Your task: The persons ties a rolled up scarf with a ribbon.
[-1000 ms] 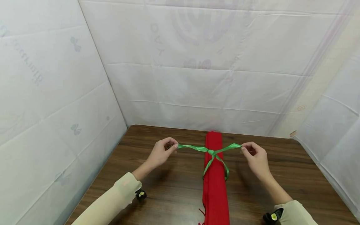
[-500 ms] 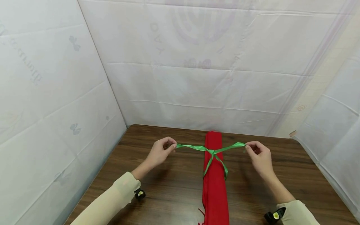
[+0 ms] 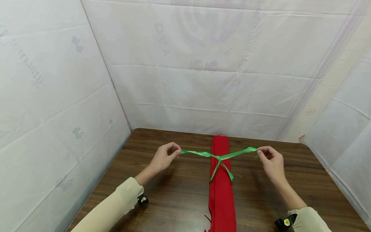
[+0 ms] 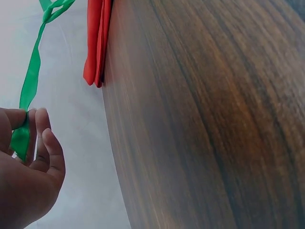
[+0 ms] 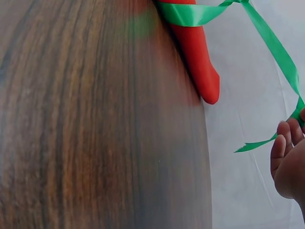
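A long folded red cloth (image 3: 221,187) lies lengthwise on the brown wooden table (image 3: 174,193). A green ribbon (image 3: 219,158) wraps around it and is knotted on top. My left hand (image 3: 165,157) pinches the ribbon's left end, and my right hand (image 3: 271,162) pinches the right end. Both ends are stretched out sideways, raised a little above the cloth. In the left wrist view the ribbon (image 4: 32,78) runs from my fingers (image 4: 40,131) up to the knot beside the red cloth (image 4: 96,40). The right wrist view shows the ribbon (image 5: 276,47) and red cloth (image 5: 198,57).
White sheeting (image 3: 203,74) walls in the table at the back and on both sides. Red fringe threads (image 3: 208,219) hang from the cloth's near end. Bare wood lies on either side of the cloth.
Both hands have drawn slightly apart, the right hand more. The ribbon ends are longer and tauter, and the loop around the cloth has tightened.
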